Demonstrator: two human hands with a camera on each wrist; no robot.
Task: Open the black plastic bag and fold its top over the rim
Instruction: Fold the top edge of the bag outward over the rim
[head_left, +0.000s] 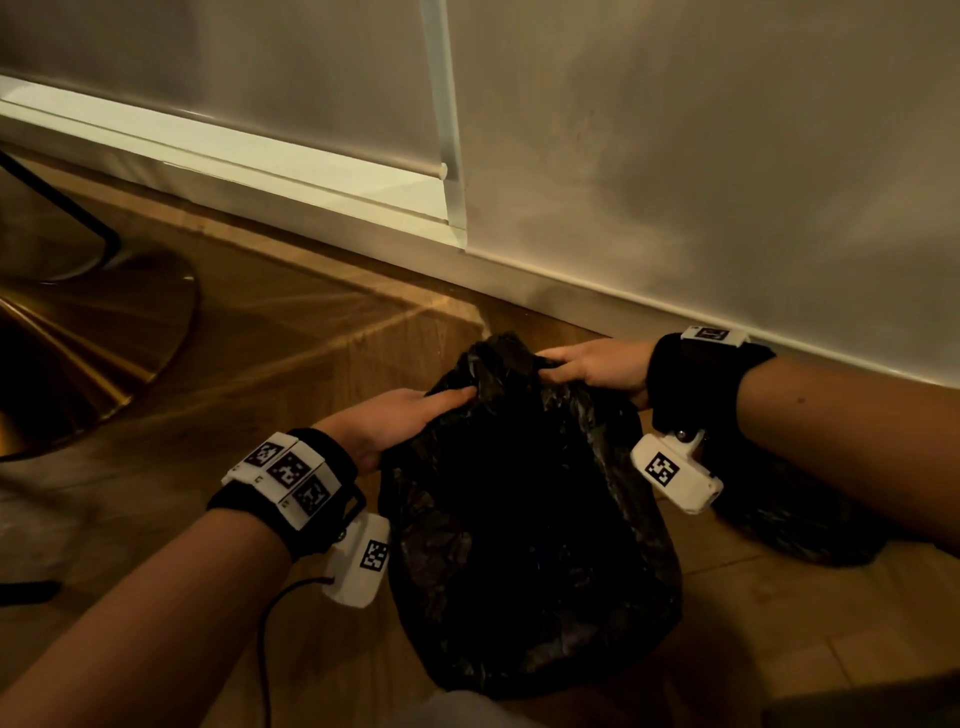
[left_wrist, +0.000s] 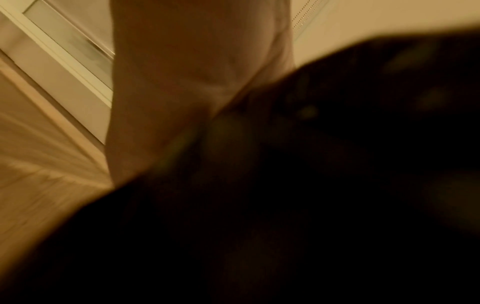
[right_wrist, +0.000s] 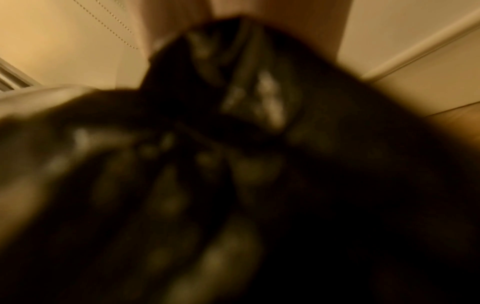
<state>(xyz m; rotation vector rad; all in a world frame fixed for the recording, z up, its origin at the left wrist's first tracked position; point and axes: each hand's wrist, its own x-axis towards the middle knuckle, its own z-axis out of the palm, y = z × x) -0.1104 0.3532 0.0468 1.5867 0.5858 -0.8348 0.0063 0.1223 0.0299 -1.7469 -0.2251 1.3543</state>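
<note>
Both hands pinched the crumpled black plastic bag (head_left: 524, 519) at its top, likely to part it. The left hand (head_left: 400, 421) and right hand (head_left: 597, 366) each had a grip clenched on the film.

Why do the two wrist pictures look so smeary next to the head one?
Head view: dim, warm light, yet the black plastic bag and both hands read clearly. Left wrist view: bag a dark unfocused mass. Right wrist view: bag blurred, with only soft glints.
</note>
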